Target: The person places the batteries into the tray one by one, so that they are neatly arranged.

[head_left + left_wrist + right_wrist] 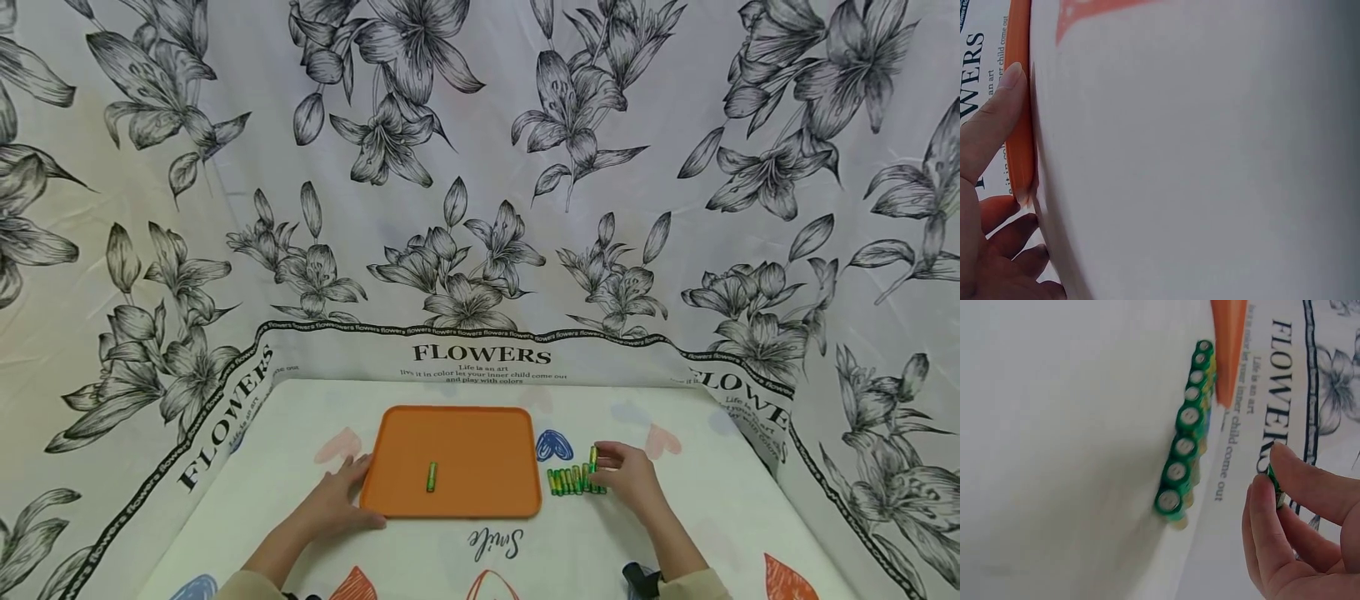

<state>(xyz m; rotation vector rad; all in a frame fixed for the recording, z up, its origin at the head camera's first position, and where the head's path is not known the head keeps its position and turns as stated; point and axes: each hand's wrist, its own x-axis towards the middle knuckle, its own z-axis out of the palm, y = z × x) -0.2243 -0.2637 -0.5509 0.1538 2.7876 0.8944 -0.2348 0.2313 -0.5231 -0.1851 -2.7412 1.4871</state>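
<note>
An orange tray (480, 442) lies on the table, with one green-and-yellow battery (431, 477) on it. My left hand (341, 497) holds the tray's near left corner, its thumb (999, 112) along the near side and its fingers by the left side. Right of the tray, several batteries (566, 481) lie side by side in a row; their round ends (1184, 447) face the right wrist view. Over the right end of that row, my right hand (630, 475) pinches another battery (1275, 487) between thumb and fingers, which partly hide it.
The white tablecloth (420, 558) carries printed hearts and the word Smile. Behind the table hangs a flower-patterned cloth (480, 275), which also runs along both sides. A black object (641, 579) shows at the right wrist.
</note>
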